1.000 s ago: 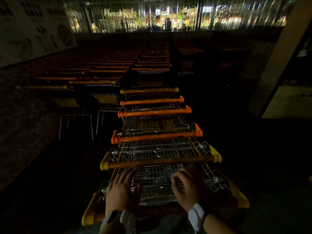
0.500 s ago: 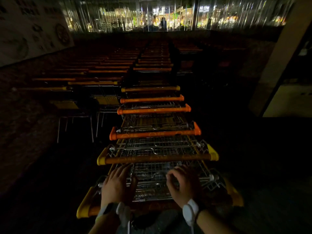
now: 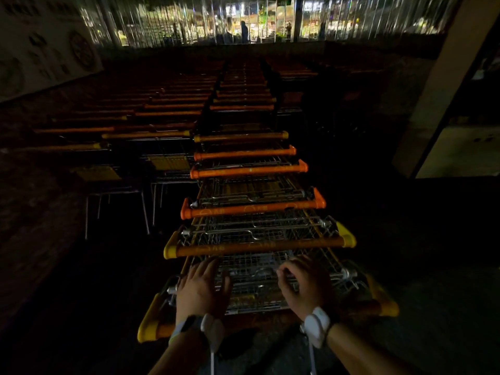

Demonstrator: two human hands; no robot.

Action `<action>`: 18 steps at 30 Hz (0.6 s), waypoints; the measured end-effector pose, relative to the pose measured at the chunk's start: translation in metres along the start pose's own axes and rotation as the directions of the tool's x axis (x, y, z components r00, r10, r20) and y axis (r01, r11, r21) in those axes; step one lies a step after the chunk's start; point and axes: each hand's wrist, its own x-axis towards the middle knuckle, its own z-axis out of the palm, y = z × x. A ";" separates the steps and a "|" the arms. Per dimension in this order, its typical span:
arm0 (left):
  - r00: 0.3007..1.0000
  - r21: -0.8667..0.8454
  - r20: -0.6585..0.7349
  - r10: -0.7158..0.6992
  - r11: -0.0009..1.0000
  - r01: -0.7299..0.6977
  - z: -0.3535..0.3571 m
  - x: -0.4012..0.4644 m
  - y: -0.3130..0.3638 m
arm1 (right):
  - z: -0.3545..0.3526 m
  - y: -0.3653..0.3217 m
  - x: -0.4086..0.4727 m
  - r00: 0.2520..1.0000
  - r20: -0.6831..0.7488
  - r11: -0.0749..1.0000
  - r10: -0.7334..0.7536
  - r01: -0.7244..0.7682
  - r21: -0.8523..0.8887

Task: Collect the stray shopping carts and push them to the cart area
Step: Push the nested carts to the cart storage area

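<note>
It is dark here. Two hands reach out over the nearest cart (image 3: 259,293), the last one in a long line of carts pushed into each other. The left hand (image 3: 201,289) lies flat on the wire flap at the back of this cart, with its fingers straight and spread, and it holds nothing. The right hand (image 3: 303,285) sits on the same wire flap, just to the right, and its fingers curl down onto the wires; whether they hook round a wire is hard to tell. Both wrists wear a white band. The yellow-ended handle (image 3: 151,323) of this cart lies below the wrists, closer to the person than the hands are, so neither hand is on the handle. The wire basket under the hands looks bare, but it is dim. Just past the fingertips comes the next cart's handle (image 3: 257,246), brown with yellow ends. After that comes a cart with an orange handle (image 3: 254,209), then two more orange handles (image 3: 249,170), then a yellow one (image 3: 240,136). The line runs on into the dark, touching cart to cart. To the left stand more rows of carts (image 3: 151,115), side by side. A pale wall (image 3: 40,44) is at far left and a thick post (image 3: 438,85) at right. Far ahead, bright shop lights (image 3: 243,20) shine behind bars.
</note>
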 end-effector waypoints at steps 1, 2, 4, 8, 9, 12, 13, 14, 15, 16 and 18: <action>1.000 -0.003 0.000 0.001 1.000 -0.001 0.000 0.004 -0.007 | 0.005 -0.003 0.004 1.000 -0.006 1.000 -0.002 0.002 -0.008; 1.000 -0.004 -0.007 0.013 1.000 -0.013 0.000 0.009 -0.009 | 0.008 -0.005 0.008 1.000 -0.007 1.000 0.000 0.000 -0.008; 1.000 0.006 -0.008 0.027 1.000 -0.027 -0.002 0.016 -0.015 | 0.010 -0.010 0.013 1.000 -0.010 1.000 -0.002 0.002 -0.003; 0.999 0.038 -0.019 0.034 0.999 -0.033 -0.002 0.037 -0.027 | 0.021 -0.019 0.031 1.000 -0.004 1.000 -0.003 0.003 0.008; 0.999 0.047 -0.021 0.035 0.998 -0.034 -0.004 0.040 -0.028 | 0.021 -0.020 0.034 1.000 -0.002 1.000 -0.008 0.008 0.019; 0.999 0.017 0.004 0.050 0.999 -0.050 -0.002 0.062 -0.038 | 0.036 -0.023 0.049 1.000 -0.012 0.999 -0.017 0.018 0.050; 0.999 0.017 0.007 0.050 0.999 -0.050 -0.004 0.066 -0.038 | 0.037 -0.024 0.051 1.000 -0.021 0.998 -0.020 0.021 0.062; 0.999 0.012 0.012 0.047 0.999 -0.047 -0.003 0.074 -0.040 | 0.041 -0.023 0.058 0.999 -0.027 0.998 -0.022 0.024 0.066; 0.999 0.009 0.016 0.045 0.999 -0.045 -0.001 0.080 -0.043 | 0.046 -0.023 0.063 0.999 -0.033 0.998 -0.021 0.024 0.066; 0.999 0.009 0.016 0.052 0.999 -0.052 -0.002 0.083 -0.042 | 0.046 -0.024 0.066 0.999 -0.039 0.998 -0.021 0.023 0.063; 0.999 0.015 0.020 0.045 0.999 -0.045 -0.001 0.093 -0.045 | 0.052 -0.023 0.075 0.999 -0.033 0.998 -0.024 0.026 0.064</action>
